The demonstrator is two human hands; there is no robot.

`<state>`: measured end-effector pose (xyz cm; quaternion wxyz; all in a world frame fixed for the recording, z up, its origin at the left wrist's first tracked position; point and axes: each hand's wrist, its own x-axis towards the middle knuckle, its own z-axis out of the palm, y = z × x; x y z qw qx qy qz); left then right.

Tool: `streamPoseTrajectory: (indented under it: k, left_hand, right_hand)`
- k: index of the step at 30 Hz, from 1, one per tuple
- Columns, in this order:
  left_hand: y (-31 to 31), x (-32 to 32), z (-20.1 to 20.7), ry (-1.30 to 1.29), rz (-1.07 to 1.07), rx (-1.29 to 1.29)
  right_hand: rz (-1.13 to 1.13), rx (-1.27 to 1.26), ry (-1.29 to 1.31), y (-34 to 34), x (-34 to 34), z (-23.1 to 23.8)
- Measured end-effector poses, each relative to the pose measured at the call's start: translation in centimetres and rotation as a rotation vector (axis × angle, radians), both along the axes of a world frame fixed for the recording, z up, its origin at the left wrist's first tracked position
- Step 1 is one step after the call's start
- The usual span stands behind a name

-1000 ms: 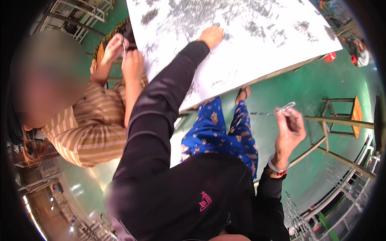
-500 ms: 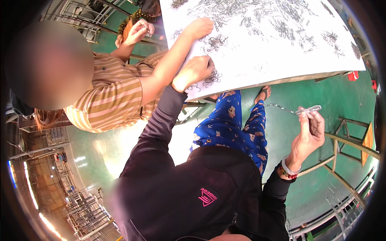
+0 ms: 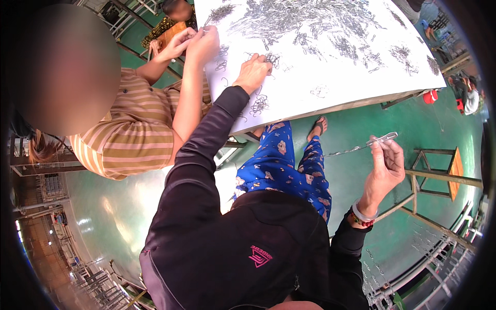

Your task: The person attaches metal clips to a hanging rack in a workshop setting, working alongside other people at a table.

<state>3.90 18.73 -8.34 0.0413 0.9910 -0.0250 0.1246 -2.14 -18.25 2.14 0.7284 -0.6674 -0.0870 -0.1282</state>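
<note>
My left hand [image 3: 253, 73] reaches over the white tabletop [image 3: 305, 106], its fingers curled down at a small pile of dark wire pieces [image 3: 273, 61]. Whatever its fingertips grip is hidden. Closer to the table's front edge lies a heap of thin curved wire hooks [image 3: 259, 104]. Out to the right, beyond the table edge, my right hand [image 3: 385, 168] pinches a long silvery metal link [image 3: 383, 138] between thumb and fingers. From that link a thin metal chain [image 3: 347, 151] trails away to the left, in the air above the floor.
Many dark metal links [image 3: 310, 26] are spread over the table's far part. A co-worker in a striped shirt [image 3: 139, 150] sits at the left, both hands [image 3: 199, 44] raised together by the table edge. A wooden-topped stool [image 3: 455, 173] and metal bars [image 3: 444, 178] stand at the right.
My left hand has moved farther up the table, from the hook heap to another pile. The co-worker's arm has drawn back from the table. My right hand still holds the link.
</note>
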Motion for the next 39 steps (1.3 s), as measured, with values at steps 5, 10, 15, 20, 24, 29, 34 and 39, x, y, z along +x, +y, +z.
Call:
streamPoseTrajectory:
  k: [5,10,15,20,24,29,34,39]
  left_hand:
    - [-0.2,0.7,0.3,-0.15,0.024,-0.167]
    - [1.0,3.5,2.4,-0.338,0.147,-0.385]
    - [-5.8,4.0,5.3,-0.127,0.071,-0.938]
    - [-16.3,-2.5,10.7,0.271,-0.407,-1.663]
    - [-20.4,-3.7,10.7,0.306,-0.562,-1.69]
    - [-21.5,-3.7,8.9,0.279,-0.528,-1.674]
    - [-21.2,-3.7,8.6,0.176,-0.464,-1.569]
    - [-20.6,-4.5,9.5,0.154,-0.39,-1.546]
  right_hand:
    - [0.005,0.008,0.003,-0.1,-0.5,0.1]
    - [0.024,0.023,0.032,0.4,-0.8,0.2]
    - [-0.064,-0.067,0.075,0.4,0.0,-1.2]
    - [-0.054,-0.036,0.13,0.5,0.9,-4.3]
    - [-0.064,-0.027,0.133,0.3,0.3,-4.3]
    - [-0.09,-0.091,0.106,1.0,-0.2,-3.8]
    - [-0.125,-0.256,0.016,1.9,-0.1,-4.3]
    - [0.012,-0.466,-0.063,1.4,0.2,-3.4]
